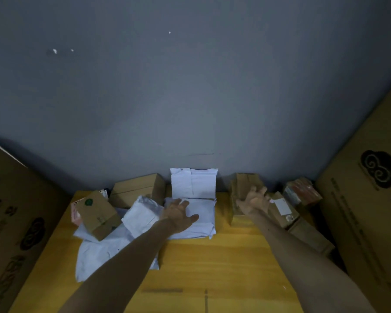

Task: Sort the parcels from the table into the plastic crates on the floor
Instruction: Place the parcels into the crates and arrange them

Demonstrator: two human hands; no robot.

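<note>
Parcels lie along the far side of a yellow wooden table [212,263]. My left hand [178,214] hovers with fingers spread over a flat white mailer bag [203,219] at the middle. Behind it another white mailer [193,184] leans upright against the wall. My right hand [255,201] is open, fingers reaching onto a brown cardboard box [244,184] at the right. Left of centre sit a tilted brown box with a green logo [97,214], a crumpled white bag [141,214] and a larger brown box [137,188]. No crates are visible.
Large cardboard cartons flank the table on the left [16,222] and right [368,199]. A labelled brown box [282,211] and a reddish wrapped parcel [301,192] sit at the far right. A grey wall stands directly behind. More white bags [95,256] lie at front left.
</note>
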